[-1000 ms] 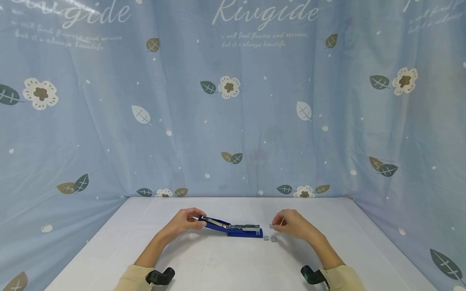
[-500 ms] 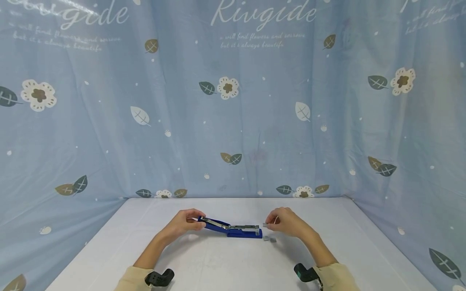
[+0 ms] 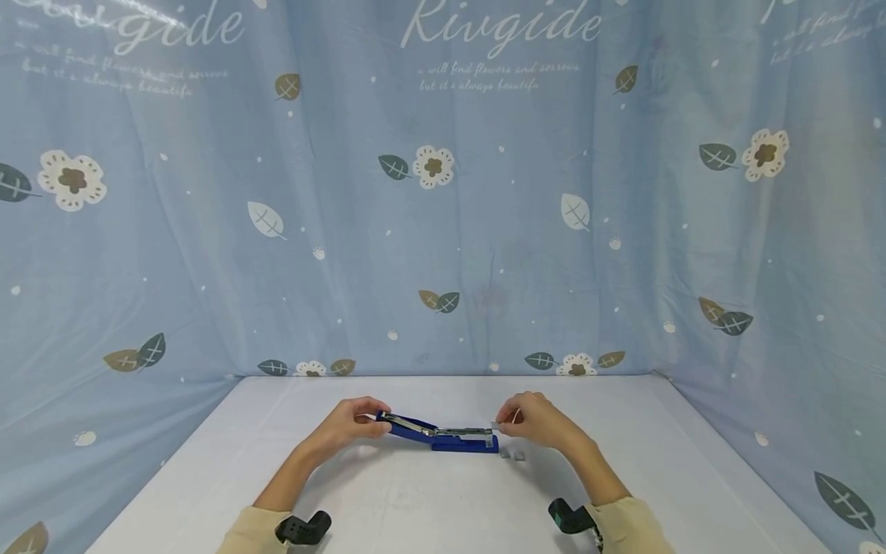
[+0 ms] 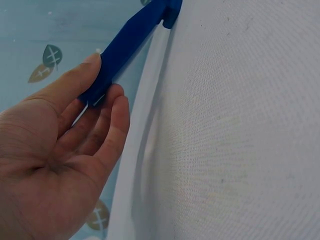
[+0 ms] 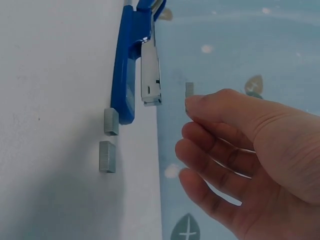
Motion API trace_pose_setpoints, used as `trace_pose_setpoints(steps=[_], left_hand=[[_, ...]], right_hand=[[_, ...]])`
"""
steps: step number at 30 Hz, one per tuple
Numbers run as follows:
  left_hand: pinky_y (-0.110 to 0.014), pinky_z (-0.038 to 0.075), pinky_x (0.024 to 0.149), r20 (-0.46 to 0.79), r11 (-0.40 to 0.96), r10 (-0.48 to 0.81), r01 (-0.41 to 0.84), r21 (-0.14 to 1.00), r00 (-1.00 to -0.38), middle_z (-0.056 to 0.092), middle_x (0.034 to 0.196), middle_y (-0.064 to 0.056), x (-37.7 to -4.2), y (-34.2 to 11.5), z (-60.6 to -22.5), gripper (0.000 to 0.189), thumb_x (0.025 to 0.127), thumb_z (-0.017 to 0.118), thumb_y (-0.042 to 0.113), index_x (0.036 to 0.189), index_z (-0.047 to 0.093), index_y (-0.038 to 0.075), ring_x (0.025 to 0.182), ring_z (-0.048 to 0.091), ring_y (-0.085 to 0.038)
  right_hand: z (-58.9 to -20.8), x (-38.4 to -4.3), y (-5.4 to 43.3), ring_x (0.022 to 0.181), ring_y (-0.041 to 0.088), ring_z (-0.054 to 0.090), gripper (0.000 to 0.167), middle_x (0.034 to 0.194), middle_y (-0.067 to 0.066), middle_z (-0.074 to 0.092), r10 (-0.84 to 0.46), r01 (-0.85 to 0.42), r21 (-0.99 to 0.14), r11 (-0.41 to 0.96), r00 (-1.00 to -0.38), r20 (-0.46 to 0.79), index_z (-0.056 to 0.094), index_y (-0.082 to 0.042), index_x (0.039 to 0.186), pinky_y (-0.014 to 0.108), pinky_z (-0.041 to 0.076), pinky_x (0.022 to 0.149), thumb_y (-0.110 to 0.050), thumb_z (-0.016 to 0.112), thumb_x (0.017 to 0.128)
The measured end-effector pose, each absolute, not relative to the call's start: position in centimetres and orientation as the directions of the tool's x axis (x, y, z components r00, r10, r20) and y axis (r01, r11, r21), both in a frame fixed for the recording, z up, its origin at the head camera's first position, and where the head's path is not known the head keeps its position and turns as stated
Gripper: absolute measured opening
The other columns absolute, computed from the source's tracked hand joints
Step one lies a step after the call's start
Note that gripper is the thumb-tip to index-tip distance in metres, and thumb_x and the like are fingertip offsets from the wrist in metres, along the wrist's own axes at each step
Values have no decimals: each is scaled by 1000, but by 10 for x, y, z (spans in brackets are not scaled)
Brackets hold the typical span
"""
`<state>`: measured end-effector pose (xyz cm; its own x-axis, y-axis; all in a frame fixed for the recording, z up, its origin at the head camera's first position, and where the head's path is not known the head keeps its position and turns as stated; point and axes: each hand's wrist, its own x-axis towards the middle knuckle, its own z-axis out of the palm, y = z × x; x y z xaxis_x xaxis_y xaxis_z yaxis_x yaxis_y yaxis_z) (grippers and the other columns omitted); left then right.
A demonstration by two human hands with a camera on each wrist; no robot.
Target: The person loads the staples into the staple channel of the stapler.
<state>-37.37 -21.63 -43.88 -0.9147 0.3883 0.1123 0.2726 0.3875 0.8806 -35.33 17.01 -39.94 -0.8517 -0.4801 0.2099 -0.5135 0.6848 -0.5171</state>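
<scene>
A blue stapler lies on the table with its top cover swung back to the left and its metal magazine exposed. My left hand grips the end of the raised cover between thumb and fingers. A small grey strip of staples is pinched between the thumb and index finger of my right hand. That strip is near the front end of the magazine, apart from it in the right wrist view. Two more staple strips, one nearer the stapler and one farther, rest by the base's front end.
The white table meets a blue patterned curtain at the back and sides. Black wrist cameras sit on the left sleeve and right sleeve.
My right hand has moved left with the pinched staple strip, bringing it close to the stapler's front end. My left hand and the stapler have stayed in place.
</scene>
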Motion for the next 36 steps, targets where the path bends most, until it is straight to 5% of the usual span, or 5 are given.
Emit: trace_pose_setpoints(steps=[36], left_hand=[[-37,58,82,117,381,386,274,883,-915,67,112,-12,-373,-215,-439,43,87,76,28,122,62,6,94,68,-19]], right_hand=[[-415,-358,158,74,11,58,5,83,-3,65,-452,-486,-524,699,-869,202,72,-10,93,18,50,62,-13,72,89]])
